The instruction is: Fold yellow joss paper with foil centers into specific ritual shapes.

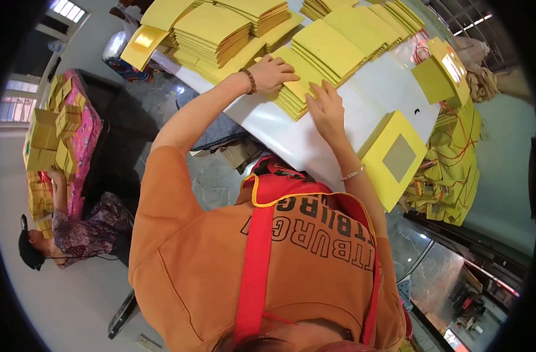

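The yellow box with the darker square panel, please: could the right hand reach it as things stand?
Probably yes: the right hand is at the nearest yellow stack, the yellow box lies beside its forearm, and nothing visible stands between hand and box.

Left hand [272, 74] near right hand [328, 111], fingers loosely bent, arms [200, 114] outstretched.

We see fairly bright, even light, with daylight showing in the window [15, 104] between nine and ten o'clock. Glare catches a yellow box [132, 54] near half past ten, and the table [373, 94] shines softly. Toward the black rim, we find edges bending.
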`<action>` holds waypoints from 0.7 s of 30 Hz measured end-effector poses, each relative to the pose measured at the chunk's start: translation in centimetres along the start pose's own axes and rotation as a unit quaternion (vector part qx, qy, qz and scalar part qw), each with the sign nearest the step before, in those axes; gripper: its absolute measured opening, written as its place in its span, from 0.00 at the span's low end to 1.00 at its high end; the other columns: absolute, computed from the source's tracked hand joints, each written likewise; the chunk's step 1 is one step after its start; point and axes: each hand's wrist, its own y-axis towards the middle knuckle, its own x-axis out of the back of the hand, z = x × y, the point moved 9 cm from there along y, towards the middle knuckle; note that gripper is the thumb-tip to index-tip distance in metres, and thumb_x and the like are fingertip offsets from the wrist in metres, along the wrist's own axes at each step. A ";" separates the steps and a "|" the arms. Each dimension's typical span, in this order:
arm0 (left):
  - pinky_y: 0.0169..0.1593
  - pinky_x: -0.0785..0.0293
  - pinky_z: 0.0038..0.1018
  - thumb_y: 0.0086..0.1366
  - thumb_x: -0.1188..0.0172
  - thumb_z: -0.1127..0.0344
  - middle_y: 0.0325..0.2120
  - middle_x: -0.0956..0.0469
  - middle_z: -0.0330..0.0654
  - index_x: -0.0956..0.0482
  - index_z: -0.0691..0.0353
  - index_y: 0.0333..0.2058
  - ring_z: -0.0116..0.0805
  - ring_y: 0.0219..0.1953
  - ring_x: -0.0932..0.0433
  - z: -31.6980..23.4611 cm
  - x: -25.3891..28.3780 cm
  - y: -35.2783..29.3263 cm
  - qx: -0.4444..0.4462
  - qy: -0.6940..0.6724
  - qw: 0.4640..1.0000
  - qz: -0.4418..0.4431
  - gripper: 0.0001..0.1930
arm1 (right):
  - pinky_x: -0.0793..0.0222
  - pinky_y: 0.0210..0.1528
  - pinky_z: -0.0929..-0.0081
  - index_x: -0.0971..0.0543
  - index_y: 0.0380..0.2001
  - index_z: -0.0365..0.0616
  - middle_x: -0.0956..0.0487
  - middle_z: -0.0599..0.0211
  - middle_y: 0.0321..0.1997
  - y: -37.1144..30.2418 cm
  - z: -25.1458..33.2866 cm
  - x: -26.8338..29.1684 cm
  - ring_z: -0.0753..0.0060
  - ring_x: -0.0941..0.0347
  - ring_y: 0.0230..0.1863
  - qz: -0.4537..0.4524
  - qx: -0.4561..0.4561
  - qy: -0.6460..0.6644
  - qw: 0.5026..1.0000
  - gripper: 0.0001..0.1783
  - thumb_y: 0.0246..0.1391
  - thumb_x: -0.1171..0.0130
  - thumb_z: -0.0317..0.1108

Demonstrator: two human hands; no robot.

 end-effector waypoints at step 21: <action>0.49 0.36 0.25 0.61 0.51 0.66 0.44 0.28 0.47 0.33 0.72 0.50 0.35 0.45 0.30 4.6 -8.6 -11.4 0.452 -0.616 0.520 -0.382 0.20 | 0.39 0.48 0.69 0.21 0.37 0.44 0.30 0.63 0.47 1.3 -3.5 -3.2 0.66 0.34 0.41 0.042 -0.162 0.035 0.985 0.23 0.44 0.39 0.51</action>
